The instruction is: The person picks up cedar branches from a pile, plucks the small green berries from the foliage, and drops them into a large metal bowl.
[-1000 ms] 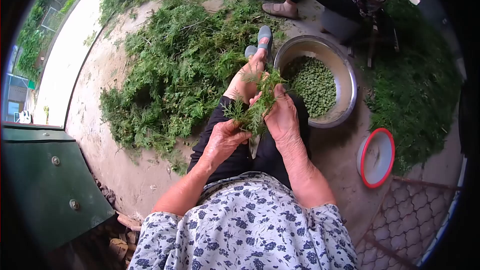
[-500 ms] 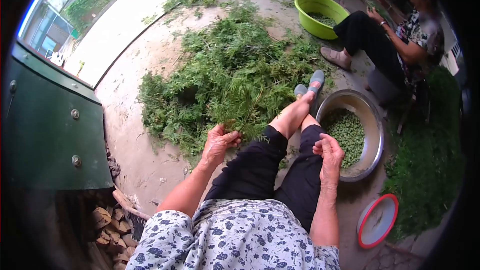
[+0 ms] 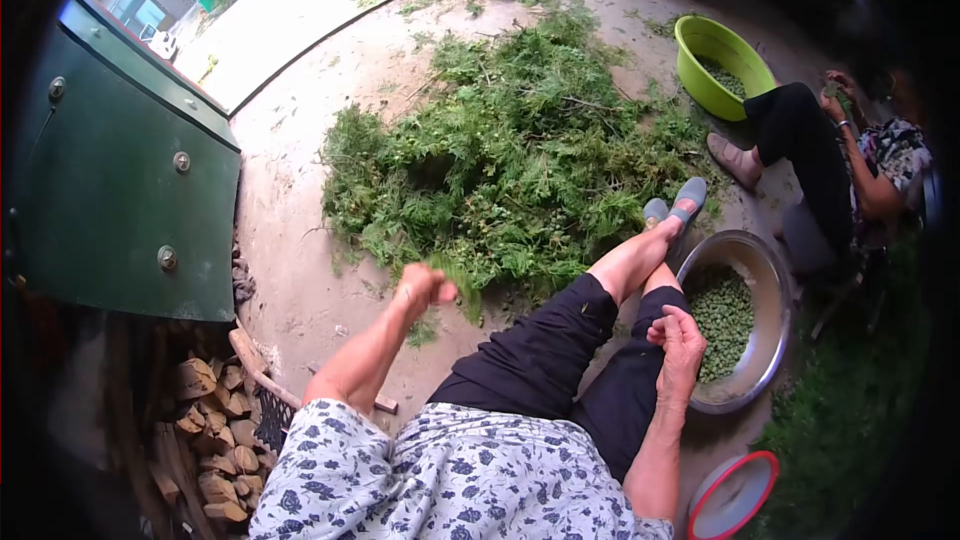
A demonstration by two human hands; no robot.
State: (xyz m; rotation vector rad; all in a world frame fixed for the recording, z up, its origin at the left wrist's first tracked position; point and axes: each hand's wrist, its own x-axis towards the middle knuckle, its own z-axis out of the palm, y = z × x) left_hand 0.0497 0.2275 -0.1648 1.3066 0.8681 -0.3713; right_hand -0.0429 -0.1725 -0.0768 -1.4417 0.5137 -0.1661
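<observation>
My left hand, blurred by motion, is closed at the lower left edge of the pile of leafy green branches. A smeared green sprig shows at its fingers. Over my right thigh, my right hand has its fingers curled in towards the thumb; what they hold, if anything, is hidden. Just right of that hand stands a steel basin, with many small round green berries inside.
A seated person holds something green beside a lime-green tub. A red-rimmed white bowl sits lower right, near more greenery. At left are a green metal door and chopped firewood.
The view has shifted, so the scene sits further right. My left hand has moved away from my legs with the sprig. The other person's hands have come together.
</observation>
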